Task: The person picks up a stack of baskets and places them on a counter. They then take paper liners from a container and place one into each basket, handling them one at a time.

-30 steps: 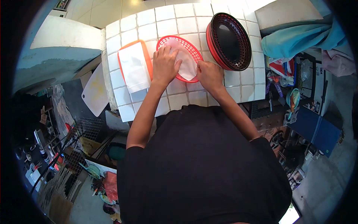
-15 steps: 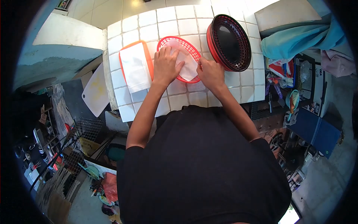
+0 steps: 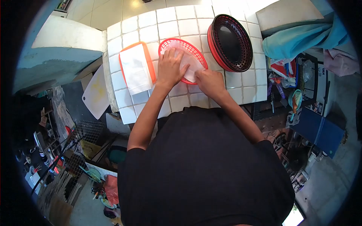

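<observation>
A red oval plastic basket [image 3: 195, 52] with a lattice rim sits on the white tiled counter, and a sheet of white liner paper [image 3: 194, 66] lies inside it. Flat on the paper, fingers stretched out, rests my left hand [image 3: 170, 71]. My right hand [image 3: 211, 83] is closed at the basket's lower right rim, its fingertips pinching the paper's edge there. Left of the basket, folded white paper sheets [image 3: 136, 71] lie on an orange tray [image 3: 149, 60]. To the right stands a stack of oval baskets, a black one [image 3: 230, 43] on top of red ones [image 3: 213, 51].
The tiled counter [image 3: 177, 102] ends just in front of my body. A teal cloth [image 3: 294, 40] hangs over the ledge at right. A white cutting board [image 3: 97, 94] leans below the counter's left side. Shelves with assorted items stand lower on both sides.
My right hand has moved slightly left and nearer to me along the rim, onto the paper's edge. My left hand has shifted slightly, still flat on the paper.
</observation>
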{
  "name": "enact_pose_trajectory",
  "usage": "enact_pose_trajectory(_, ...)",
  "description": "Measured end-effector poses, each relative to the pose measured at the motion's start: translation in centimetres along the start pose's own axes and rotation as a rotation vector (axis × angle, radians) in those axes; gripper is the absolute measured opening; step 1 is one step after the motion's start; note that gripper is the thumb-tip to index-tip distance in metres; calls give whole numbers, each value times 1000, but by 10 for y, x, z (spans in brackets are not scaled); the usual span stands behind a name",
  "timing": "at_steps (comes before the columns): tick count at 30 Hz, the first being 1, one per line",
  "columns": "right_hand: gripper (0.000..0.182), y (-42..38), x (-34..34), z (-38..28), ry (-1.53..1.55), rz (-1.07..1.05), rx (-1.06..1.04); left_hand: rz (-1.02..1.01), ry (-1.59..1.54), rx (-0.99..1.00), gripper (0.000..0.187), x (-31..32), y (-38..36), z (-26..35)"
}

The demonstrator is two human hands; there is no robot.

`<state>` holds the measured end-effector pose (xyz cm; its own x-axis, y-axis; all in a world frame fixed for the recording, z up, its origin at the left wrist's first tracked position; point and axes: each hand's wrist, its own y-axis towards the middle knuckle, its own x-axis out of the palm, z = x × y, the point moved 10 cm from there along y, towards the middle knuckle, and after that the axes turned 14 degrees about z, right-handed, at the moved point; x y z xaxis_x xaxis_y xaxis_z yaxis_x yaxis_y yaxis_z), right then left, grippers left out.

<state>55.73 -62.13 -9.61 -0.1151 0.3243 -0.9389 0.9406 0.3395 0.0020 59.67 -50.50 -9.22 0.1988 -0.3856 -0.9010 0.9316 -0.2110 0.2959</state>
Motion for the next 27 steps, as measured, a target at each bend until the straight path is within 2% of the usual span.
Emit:
enact_pose_trajectory(7,17,0,-8,5,16,18,58,-8,-17,16,53,0,-5,-3)
enact_pose_trajectory(9,17,0,-10,4,63,34,23,96,1,37,53,-10,-2,0)
enact_pose_trajectory(13,16,-4,-26,10,101,102,91,-19,-18,3,50,0,-5,-2)
enact_pose_trajectory(15,24,-11,-39,21,203,215,167,141,-13,36,44,-15,-3,1)
enact_pose_trajectory(16,24,-16,-41,22,204,218,170,140,-14,41,44,-17,-3,2)
enact_pose_trajectory(18,35,-30,-34,43,373,185,414,-15,-40,-30,39,-6,-6,-4)
enact_pose_trajectory(19,35,-35,-22,50,374,185,412,-15,-39,-31,39,-5,-7,-6)
enact_pose_trajectory(21,40,-48,21,65,759,120,578,65,-51,20,36,-8,-8,-5)
enact_pose_trajectory(22,40,-50,24,67,759,120,582,62,-53,21,36,-6,-10,-6)
enact_pose_trajectory(24,36,-51,37,61,932,67,631,263,-71,44,34,-25,-9,-7)
enact_pose_trajectory(25,36,-49,37,59,933,72,630,265,-71,48,34,-27,-8,-8)
enact_pose_trajectory(27,30,-49,43,58,1194,101,746,438,-101,-130,40,-47,-10,-28)
